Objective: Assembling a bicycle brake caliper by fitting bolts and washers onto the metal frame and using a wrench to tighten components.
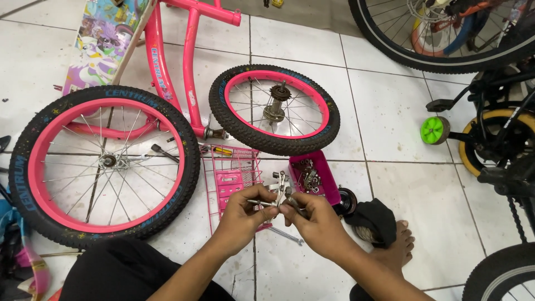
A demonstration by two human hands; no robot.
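Head view: left hand [243,214] and right hand [315,222] both pinched shut on a small metal bracket with bolts [280,192], held just above a pink wire basket [231,178] on the white tiled floor [390,111]. Just beyond the hands, a pink tray of loose hardware [312,178], with 2 pink-rimmed wheels [103,164] [274,108] and a pink bicycle frame [167,67] farther back.
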